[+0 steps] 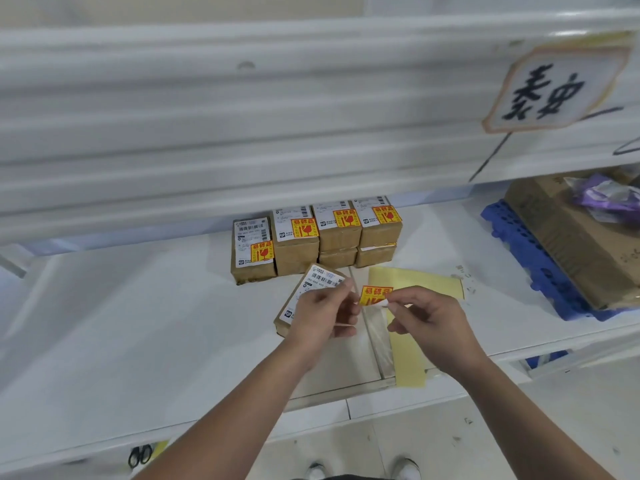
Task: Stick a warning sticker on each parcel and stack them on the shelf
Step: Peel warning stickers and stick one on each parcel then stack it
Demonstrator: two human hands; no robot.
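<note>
A yellow-and-red warning sticker (375,294) is held up between my two hands: my left hand (323,315) pinches its left edge and my right hand (427,318) pinches its lower right corner. Under my left hand lies a brown parcel (308,292) with a white barcode label, on the white shelf (138,323). Behind it, several brown parcels (315,237) bearing warning stickers stand in a row, some stacked two high. A yellow backing sheet (415,277) lies beneath the sticker.
A yellow backing strip (410,358) lies at the shelf's front edge. At the right, a large cardboard box (575,244) sits on a blue plastic pallet (530,244), with a purple bag (609,195) on top. A sign (554,88) hangs from the upper shelf. Scissors (140,455) lie below.
</note>
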